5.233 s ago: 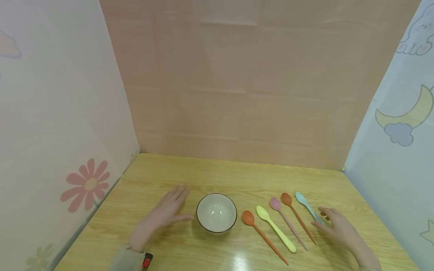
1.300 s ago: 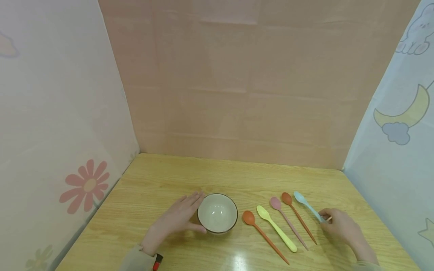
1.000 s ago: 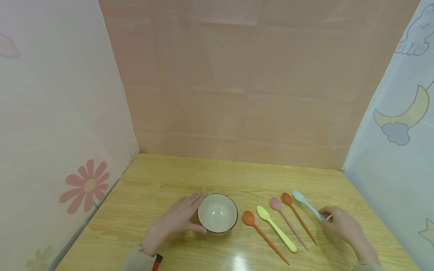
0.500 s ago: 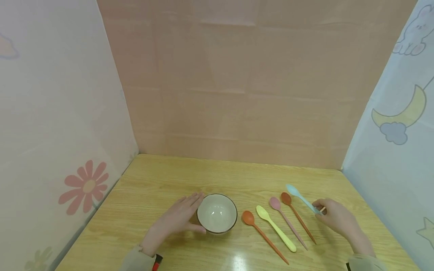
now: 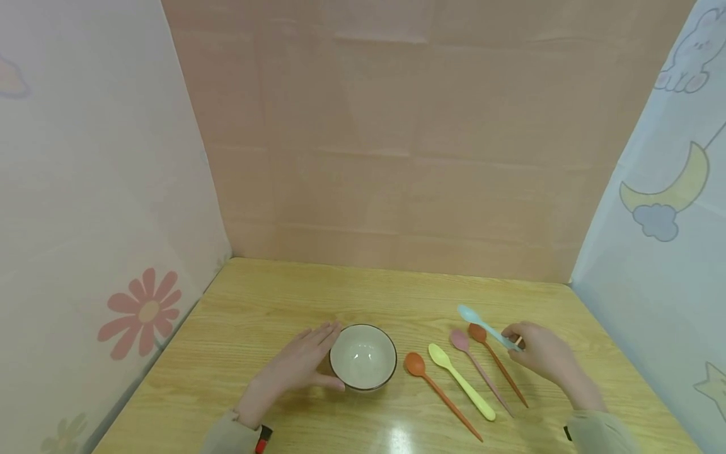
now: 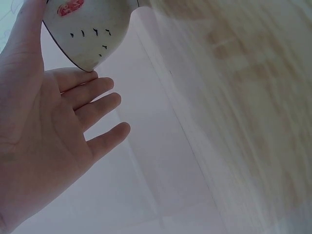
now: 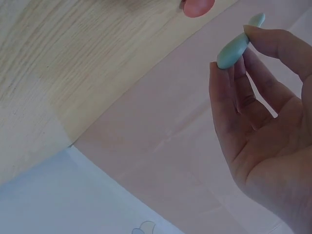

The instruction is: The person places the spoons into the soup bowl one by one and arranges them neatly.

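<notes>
My right hand (image 5: 541, 353) pinches a light blue spoon (image 5: 467, 313) by the handle end between thumb and fingertips. In the right wrist view the handle end of this light blue spoon (image 7: 233, 51) shows at the fingertips. Its head points away to the left, overlapping the reddish-brown spoon (image 5: 478, 332) in the head view. My left hand (image 5: 295, 362) lies along the left side of a cream bowl (image 5: 363, 357) with a dark rim, fingers straight and thumb spread. In the left wrist view the fingertips are right at the patterned bowl (image 6: 92, 36).
Between bowl and right hand, an orange spoon (image 5: 415, 364), a yellow spoon (image 5: 472, 393) and a pink spoon (image 5: 459, 340) lie slanted on the wooden table (image 5: 317, 290). A tan backdrop (image 5: 363, 189) stands behind; patterned white panels (image 5: 113, 189) flank both sides.
My left hand has moved right to the bowl's side. My right hand has taken hold of the light blue spoon and carried it left and away from me. The other spoons have stayed put.
</notes>
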Available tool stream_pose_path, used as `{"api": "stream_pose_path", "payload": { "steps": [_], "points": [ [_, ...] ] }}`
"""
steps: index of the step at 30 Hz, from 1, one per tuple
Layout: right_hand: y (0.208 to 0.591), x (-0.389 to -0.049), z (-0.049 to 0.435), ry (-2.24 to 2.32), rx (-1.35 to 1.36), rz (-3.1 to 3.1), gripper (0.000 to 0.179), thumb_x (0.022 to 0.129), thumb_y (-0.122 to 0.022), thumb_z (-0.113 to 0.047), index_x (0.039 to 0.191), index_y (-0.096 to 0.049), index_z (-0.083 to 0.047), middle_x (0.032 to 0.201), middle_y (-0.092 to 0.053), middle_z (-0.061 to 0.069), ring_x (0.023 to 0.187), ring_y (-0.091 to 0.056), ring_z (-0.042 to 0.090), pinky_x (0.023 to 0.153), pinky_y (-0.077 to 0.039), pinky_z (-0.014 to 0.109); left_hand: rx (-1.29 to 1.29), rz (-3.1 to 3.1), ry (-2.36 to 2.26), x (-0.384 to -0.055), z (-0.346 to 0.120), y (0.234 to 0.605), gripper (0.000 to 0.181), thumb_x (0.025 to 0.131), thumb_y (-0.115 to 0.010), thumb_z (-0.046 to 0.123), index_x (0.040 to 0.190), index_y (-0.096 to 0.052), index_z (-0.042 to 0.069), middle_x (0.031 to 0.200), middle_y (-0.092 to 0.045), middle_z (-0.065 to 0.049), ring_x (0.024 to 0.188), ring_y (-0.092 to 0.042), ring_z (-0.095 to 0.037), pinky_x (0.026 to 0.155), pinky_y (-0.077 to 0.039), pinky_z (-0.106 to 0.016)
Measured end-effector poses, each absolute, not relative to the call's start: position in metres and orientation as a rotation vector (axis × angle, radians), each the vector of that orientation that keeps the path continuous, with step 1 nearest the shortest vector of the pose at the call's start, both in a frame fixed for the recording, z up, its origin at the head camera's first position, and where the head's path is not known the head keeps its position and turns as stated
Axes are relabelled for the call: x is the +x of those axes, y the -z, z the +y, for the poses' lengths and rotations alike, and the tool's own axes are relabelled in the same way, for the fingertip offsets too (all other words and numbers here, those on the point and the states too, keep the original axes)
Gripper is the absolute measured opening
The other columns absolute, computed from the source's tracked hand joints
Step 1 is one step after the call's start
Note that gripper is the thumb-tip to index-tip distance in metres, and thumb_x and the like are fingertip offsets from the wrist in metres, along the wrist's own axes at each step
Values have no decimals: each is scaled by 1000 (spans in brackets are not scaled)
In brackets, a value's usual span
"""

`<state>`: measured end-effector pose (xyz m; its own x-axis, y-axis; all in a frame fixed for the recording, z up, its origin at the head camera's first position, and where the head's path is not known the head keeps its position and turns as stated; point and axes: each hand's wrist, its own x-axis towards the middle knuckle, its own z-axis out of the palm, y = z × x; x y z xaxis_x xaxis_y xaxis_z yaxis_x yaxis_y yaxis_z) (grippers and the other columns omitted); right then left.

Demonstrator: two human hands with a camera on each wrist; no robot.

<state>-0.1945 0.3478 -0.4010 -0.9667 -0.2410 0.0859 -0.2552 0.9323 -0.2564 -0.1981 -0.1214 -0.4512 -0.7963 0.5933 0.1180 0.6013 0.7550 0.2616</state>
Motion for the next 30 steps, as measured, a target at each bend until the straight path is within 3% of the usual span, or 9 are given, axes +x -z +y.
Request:
{"api": "stream_pose_path", "payload": {
  "steps": [15,22,30],
  "points": [
    [393,-196,323,-315,482,-2983,25,75,-75,-4,99,-72,-9,86,-66,-3,67,-52,4,52,-41,20,-1004,-2905,457,-197,-122,451,110,74,-72,67,153,-33,1,158,-39,-17,146,-40,-35,115,-38,-59],
    [390,-194,313,-317,516,-2948,23,76,-79,-5,97,-72,-12,85,-66,-7,67,-55,2,53,-43,19,-1003,-2912,462,-197,-122,451,110,74,-72,67,154,-33,2,158,-38,-17,146,-39,-34,116,-37,-59],
    [383,-191,298,-278,554,-2920,23,74,-76,-2,89,-71,-18,82,-63,-11,63,-44,0,51,-36,17,-1001,-2918,461,-197,-122,449,110,74,-73,66,154,-33,2,158,-38,-17,146,-39,-34,116,-37,-59]
  ]
}}
